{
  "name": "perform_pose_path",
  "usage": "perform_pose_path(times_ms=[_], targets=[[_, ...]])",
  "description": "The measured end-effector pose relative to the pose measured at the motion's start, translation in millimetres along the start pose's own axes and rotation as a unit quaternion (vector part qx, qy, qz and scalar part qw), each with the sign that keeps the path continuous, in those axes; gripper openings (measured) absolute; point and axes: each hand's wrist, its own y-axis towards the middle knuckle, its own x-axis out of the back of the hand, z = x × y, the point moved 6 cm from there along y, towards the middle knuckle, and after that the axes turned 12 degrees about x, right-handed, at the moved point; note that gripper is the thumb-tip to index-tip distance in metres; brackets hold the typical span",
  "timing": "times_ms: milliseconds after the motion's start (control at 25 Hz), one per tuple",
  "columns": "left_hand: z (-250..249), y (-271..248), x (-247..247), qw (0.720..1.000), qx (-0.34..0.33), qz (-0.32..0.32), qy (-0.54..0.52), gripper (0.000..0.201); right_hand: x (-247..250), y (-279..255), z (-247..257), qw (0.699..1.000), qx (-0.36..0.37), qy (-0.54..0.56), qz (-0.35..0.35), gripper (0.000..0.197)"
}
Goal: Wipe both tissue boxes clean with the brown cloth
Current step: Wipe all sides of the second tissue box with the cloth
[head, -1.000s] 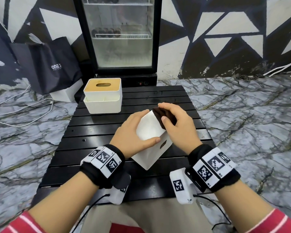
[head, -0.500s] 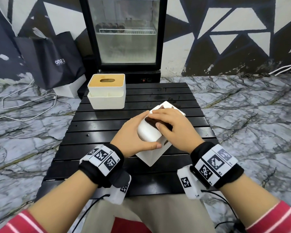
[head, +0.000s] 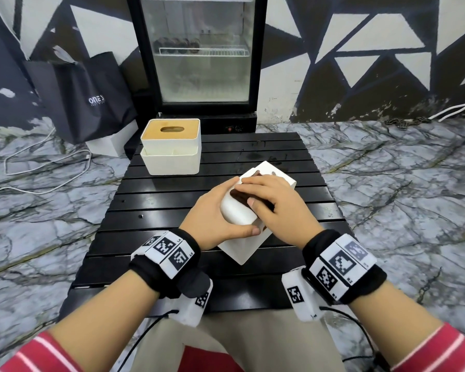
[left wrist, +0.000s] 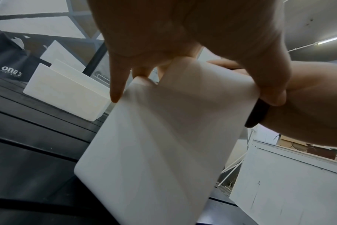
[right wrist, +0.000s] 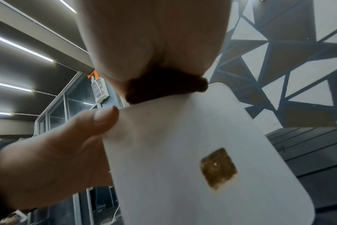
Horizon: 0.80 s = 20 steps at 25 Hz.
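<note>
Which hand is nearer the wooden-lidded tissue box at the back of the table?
Left. The left hand grips the plain white box on the side facing the wooden-lidded box, apart from it. The right hand holds the brown cloth on the white box's top, farther right.

Mid-table is blocked: tilted white tissue box (head: 240, 245), left hand (head: 212, 210) gripping its left side, right hand (head: 274, 200) holding brown cloth (head: 238, 196) on its top. Far-left corner is taken by wood-lid tissue box (head: 171, 147), with only a small gap of bare slats between the two boxes. Open lanes on black slatted table (head: 151, 237): right strip, far-right corner, near-left area. Far edge backs onto fridge (head: 202, 63). Black bag (head: 86, 100) sits on floor far left.
</note>
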Motion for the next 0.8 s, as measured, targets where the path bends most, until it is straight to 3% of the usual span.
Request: perform_pose_path(times_ms=[200,400,520,640,800], targets=[[-2.3,-3.4,0.5,1.000,-0.005,0.003,-0.007,0.077,-8.9,-6.9,10.5,1.000,0.018,-0.017,0.010,0.037],[0.8,0.0,2.1,1.000,-0.007,0.008,0.016,0.081,8.3,2.5,-9.6,0.999,0.013,-0.035,0.000,0.036],[3.8,2.7,2.7,1.000,-0.001,0.011,0.020,0.087,15.0,9.2,-27.7,0.998,-0.019,-0.053,0.001,0.035],[10.0,5.0,-0.9,0.999,0.011,0.014,0.037,0.108,21.0,12.1,-41.6,0.997,-0.059,-0.055,0.008,0.034],[8.1,7.7,2.0,0.998,0.019,0.034,0.046,0.104,25.9,14.4,-49.0,0.994,-0.102,-0.042,-0.002,0.035]])
